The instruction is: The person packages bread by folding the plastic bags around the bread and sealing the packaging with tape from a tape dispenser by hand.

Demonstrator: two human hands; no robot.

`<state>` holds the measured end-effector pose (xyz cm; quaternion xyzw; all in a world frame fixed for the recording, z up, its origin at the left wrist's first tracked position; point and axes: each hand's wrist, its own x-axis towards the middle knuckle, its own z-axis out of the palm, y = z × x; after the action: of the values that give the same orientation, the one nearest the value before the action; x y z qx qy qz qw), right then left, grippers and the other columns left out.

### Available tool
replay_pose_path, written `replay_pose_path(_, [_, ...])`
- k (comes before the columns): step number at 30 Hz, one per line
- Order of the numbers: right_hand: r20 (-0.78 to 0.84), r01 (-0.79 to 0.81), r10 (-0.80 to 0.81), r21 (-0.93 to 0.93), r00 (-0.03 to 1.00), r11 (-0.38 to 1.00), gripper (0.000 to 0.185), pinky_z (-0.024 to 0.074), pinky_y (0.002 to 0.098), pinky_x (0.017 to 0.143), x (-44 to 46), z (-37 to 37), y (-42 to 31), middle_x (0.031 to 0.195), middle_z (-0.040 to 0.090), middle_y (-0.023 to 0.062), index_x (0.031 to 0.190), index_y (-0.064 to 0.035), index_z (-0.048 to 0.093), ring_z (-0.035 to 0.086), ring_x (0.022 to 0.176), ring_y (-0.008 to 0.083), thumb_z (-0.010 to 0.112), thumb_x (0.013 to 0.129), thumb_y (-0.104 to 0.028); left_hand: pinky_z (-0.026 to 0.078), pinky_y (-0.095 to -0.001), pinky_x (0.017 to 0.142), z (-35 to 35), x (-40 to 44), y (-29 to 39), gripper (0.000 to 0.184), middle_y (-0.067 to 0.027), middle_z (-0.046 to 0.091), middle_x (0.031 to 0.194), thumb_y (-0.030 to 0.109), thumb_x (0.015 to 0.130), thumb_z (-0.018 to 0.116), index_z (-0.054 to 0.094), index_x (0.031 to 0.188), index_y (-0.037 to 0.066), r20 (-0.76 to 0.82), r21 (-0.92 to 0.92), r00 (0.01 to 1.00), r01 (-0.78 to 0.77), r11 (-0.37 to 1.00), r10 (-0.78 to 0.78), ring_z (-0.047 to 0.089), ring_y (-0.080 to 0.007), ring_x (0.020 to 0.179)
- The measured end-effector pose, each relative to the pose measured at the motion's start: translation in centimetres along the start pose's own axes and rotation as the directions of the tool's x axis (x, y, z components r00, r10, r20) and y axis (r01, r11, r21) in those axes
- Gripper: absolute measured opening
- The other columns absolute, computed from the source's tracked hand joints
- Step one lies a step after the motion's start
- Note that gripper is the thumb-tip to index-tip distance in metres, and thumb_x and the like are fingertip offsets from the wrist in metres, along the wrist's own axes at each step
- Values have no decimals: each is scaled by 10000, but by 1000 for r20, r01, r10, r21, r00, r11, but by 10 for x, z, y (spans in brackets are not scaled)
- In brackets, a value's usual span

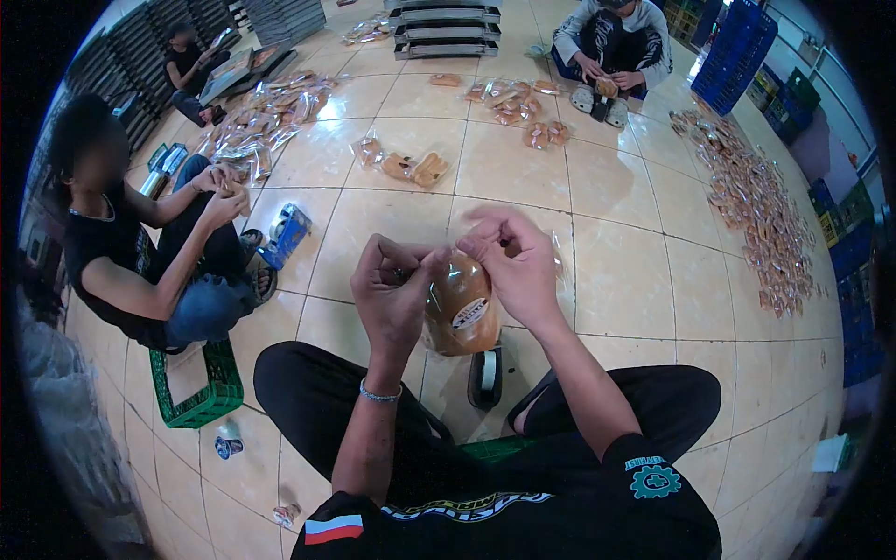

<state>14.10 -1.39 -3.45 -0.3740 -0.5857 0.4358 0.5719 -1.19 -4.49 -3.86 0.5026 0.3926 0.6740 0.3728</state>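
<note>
A brown bread loaf in a clear plastic bag (pixel 459 322), with an oval label on its front, is held up over my crossed legs. My left hand (pixel 397 291) is closed, its thumb and fingers pinching the bag's upper left edge. On the other side my right hand (pixel 519 271) pinches the top of the bag, with some fingers raised and slightly blurred. The exact grip of the fingertips on the plastic is partly hidden. Below the loaf, a black tape dispenser (pixel 485 381) with a pale roll stands on the floor between my legs.
Bagged breads (pixel 403 168) lie ahead on the tiles, with a large pile (pixel 756 210) at right. A co-worker (pixel 131 224) sits close at left, beside a blue tape dispenser (pixel 286 235) and a green crate (pixel 198 383). Another person (pixel 611 56) squats ahead. Trays (pixel 446 28) are stacked behind.
</note>
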Motion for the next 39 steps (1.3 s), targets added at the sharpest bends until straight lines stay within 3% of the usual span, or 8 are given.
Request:
replay_pose_path(17, [178,234,-172,-436,969,869,32,481,257,737,4,-12,-4,828,689,37,876,-22,720,614,781,141,727,845,-27,549,-259,780,0,1,-3,101,-78,716,813,-25,852,708,730,950,-36,40,331,999,-36,943,24,693,-141,792])
replay_pose_path(19, [60,-73,80,-111,995,991,31,448,236,729,-1,-5,-2,793,660,-6,848,-53,724,563,764,107,747,852,-73,536,-248,756,-2,0,-9,127,-71,713,804,-4,848,723,732,973,-22,-15,246,989,143,959,-144,677,-118,797])
replay_pose_path(23, [158,104,-61,-279,986,955,76,446,255,700,2,-6,-3,747,660,-13,891,-68,757,524,719,90,776,823,-98,522,-241,725,-4,2,-6,141,-63,717,815,19,834,747,745,974,4,-73,103,976,211,972,-204,653,-99,782])
replay_pose_path(26, [119,-198,230,-230,966,953,189,439,248,670,0,-13,5,724,666,-21,974,-93,790,513,706,69,808,786,-98,513,-263,727,-6,2,-12,139,-53,720,816,16,818,762,764,956,29,-35,-42,976,214,976,-215,640,-103,811])
replay_pose_path(32, [85,-312,308,36,947,949,299,402,249,616,-4,-8,11,751,681,-43,1091,-80,772,485,709,48,804,794,-63,486,-303,775,-7,-4,-8,319,-42,716,827,-75,673,770,780,964,56,38,516,982,-178,838,185,590,-152,829])
replay_pose_path(35, [-11,-34,33,-402,999,915,231,426,312,641,-8,-4,8,725,682,17,1002,-60,782,501,694,124,777,774,-23,469,-317,751,-2,-7,-14,335,-45,682,769,-91,626,746,778,922,63,-49,466,983,-133,875,175,561,-192,790])
replay_pose_path(37, [143,449,-470,-619,871,644,161,452,358,702,-5,-3,18,768,644,68,905,-41,734,513,762,233,709,761,27,455,-343,718,0,-7,-15,256,-44,624,732,-73,670,722,745,886,61,47,650,950,-263,713,307,557,-226,831])
replay_pose_path(39, [189,445,-440,-660,878,605,149,454,367,720,-6,-2,20,812,620,72,881,-43,692,513,801,263,680,758,39,455,-353,713,2,-7,-9,223,-56,608,757,-55,689,713,722,879,62,118,739,937,-303,602,328,559,-243,853])
